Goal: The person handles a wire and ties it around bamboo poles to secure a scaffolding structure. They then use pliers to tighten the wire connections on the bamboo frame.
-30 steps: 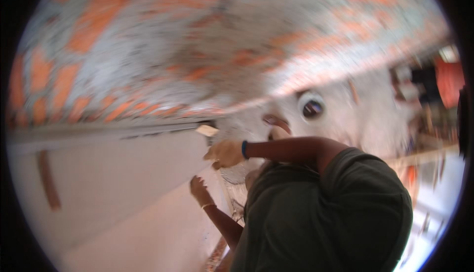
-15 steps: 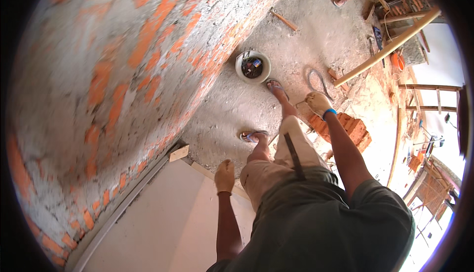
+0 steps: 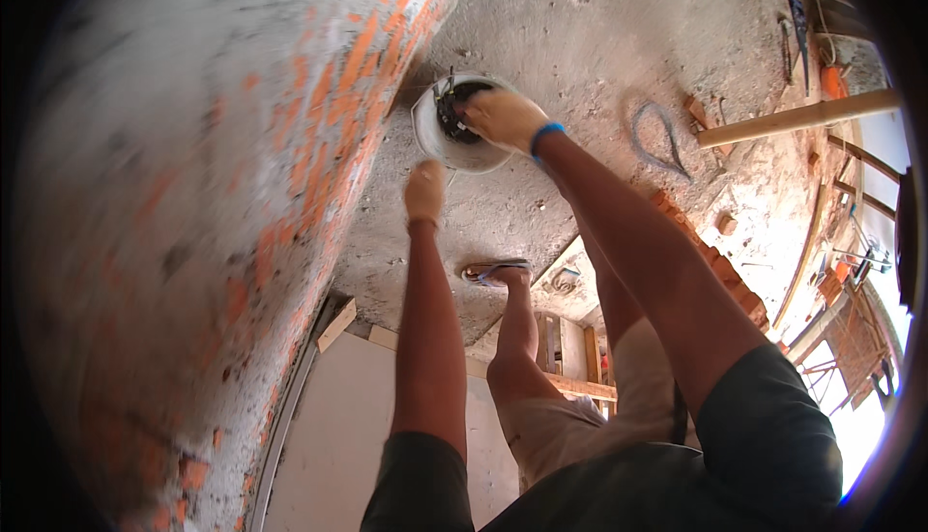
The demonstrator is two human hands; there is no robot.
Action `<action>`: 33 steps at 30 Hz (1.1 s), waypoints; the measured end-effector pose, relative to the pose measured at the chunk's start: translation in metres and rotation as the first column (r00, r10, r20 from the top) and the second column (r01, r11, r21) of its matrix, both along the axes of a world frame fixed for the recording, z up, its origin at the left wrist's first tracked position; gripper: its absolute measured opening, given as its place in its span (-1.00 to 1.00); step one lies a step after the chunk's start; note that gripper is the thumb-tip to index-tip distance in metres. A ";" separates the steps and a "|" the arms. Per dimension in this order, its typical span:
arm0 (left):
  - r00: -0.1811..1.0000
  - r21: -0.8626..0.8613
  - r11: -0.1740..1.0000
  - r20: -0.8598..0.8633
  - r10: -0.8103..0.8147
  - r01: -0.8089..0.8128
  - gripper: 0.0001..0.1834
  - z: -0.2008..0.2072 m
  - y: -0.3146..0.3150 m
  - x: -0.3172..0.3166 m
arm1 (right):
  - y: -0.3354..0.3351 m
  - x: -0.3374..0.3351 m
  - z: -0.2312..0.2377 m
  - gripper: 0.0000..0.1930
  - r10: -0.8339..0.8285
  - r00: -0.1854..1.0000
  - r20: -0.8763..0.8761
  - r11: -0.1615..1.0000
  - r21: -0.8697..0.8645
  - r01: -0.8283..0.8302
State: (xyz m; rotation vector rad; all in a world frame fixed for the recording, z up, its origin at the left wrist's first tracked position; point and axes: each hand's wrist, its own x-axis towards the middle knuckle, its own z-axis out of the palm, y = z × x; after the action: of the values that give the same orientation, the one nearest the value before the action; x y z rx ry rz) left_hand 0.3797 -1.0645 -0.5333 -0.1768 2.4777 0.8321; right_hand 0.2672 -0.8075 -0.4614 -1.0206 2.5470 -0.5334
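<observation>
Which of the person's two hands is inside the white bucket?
The right hand, the one with the blue wristband, reaches into the white bucket on the floor. The left hand hangs outside, just below the bucket's rim, touching nothing visible.

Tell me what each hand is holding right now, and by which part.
The right hand reaches into the white bucket; whether it grips anything inside cannot be told. The left hand hangs closed beside the bucket, nothing visible in it.

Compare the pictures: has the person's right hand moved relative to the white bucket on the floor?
Yes. The right hand has reached forward into the white bucket; half a second ago it was well short of it.
</observation>
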 end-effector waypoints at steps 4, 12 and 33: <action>0.948 -0.119 0.941 -0.082 0.308 -0.316 -0.42 -0.070 0.002 -0.092 | -0.036 -0.083 -0.049 -0.71 -0.455 0.837 0.304 0.871 -0.045 0.490; 0.970 -0.037 0.970 -0.041 0.238 -0.240 -0.55 -0.030 0.098 -0.048 | -0.026 -0.103 -0.144 -0.64 -0.403 0.792 0.460 0.915 0.212 0.343; 0.981 0.394 0.914 0.118 -0.157 0.099 -0.71 0.129 0.108 0.193 | 0.119 0.063 0.038 -0.63 -0.418 0.818 0.395 0.906 0.108 0.410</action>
State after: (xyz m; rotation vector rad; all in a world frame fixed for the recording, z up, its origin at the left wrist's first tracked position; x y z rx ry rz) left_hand 0.5725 -0.9567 -0.4045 0.0637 2.1122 1.1844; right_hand 0.3301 -0.6887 -0.4238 -0.2829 2.3707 -0.7472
